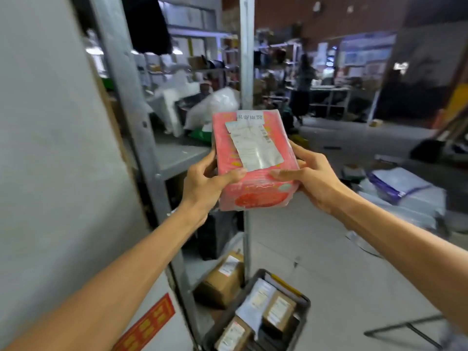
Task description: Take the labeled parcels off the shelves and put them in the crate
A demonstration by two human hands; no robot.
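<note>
Out in front of the shelf (177, 155): pink parcel (278, 148) is clear of the rack, label up. Left grip (202, 188) and right grip (314, 181) each hold a near corner, thumbs on top. Crate (302, 315) is on the floor below, brown boxes (278, 312) already inside. Suggest both grips on, lower straight down, lay it flat and label up on those boxes, no dropping
</note>
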